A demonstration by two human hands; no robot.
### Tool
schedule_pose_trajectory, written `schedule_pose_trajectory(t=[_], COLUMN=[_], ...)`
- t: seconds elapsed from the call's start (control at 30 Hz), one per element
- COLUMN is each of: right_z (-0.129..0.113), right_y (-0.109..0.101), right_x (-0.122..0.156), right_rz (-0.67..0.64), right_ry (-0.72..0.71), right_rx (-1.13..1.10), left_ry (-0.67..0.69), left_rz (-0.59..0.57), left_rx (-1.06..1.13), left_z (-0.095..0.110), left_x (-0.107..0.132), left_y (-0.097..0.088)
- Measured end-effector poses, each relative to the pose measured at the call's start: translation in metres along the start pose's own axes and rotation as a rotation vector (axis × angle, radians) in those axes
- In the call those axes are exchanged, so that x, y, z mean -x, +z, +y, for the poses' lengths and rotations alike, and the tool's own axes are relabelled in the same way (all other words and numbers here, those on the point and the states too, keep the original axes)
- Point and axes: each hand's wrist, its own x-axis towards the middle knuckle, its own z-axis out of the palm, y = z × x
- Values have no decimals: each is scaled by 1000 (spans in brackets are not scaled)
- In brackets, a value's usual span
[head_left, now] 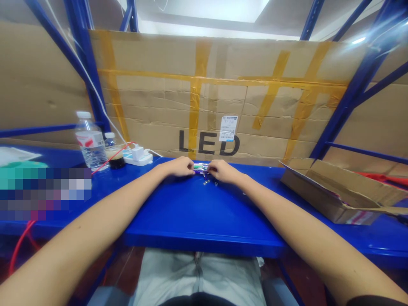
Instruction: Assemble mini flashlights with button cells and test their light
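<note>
At the far side of the blue table, a small shiny bundle [200, 167] of slim metallic pieces, silver with green and purple glints, lies between my hands. Its exact kind is too small to make out. My left hand [182, 166] is closed, fingers bent, at the left end of the bundle. Pinched fingers of my right hand [220, 170] meet its right end. Just below, several tiny silvery ring-like pieces [207, 182] rest on the tabletop [197, 212], apart from both hands.
A water bottle [90, 142], a small bottle of dark liquid [114, 153] and a white power strip [138, 157] stand at left, with a red cable [110, 158]. An opened cardboard box [321, 195] sits at right. Large taped cardboard [153, 110] rises behind the table.
</note>
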Motion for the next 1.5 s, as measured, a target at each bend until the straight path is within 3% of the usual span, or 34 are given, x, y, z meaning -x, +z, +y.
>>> schedule_pose_trajectory(t=[0.13,0.47,0.77,1.03,1.13,1.2,1.27,1.37,1.5], right_z=[-7,-9,-3,10,14,16,17,18,15], right_y=[-2,-1,-1,1,-5,-9,-12,-13,-11], right_x=[2,1,-1,-2,-1,0,2,3,3], right_rz=[2,-94,-123,-32,-2,-15,-56,-115,-122], right_ry=[13,40,101,160,223,284,342,387,392], right_rx=[-30,-9,53,113,90,70,60,84,103], left_ry=[-33,-55,-24,-29,-20,-100,-266,-426,-370], left_rz=[55,-15,-2,130,225,249,215,60,-113], left_rx=[11,-91,-99,-63,-83,-135,-179,-73,226], left_z=[-1,1,-2,0,-1,-7,-17,-37,-53], left_x=[-1,1,0,-1,-1,-1,-1,0,1], left_y=[2,0,1,4,-4,-13,-21,-27,-18])
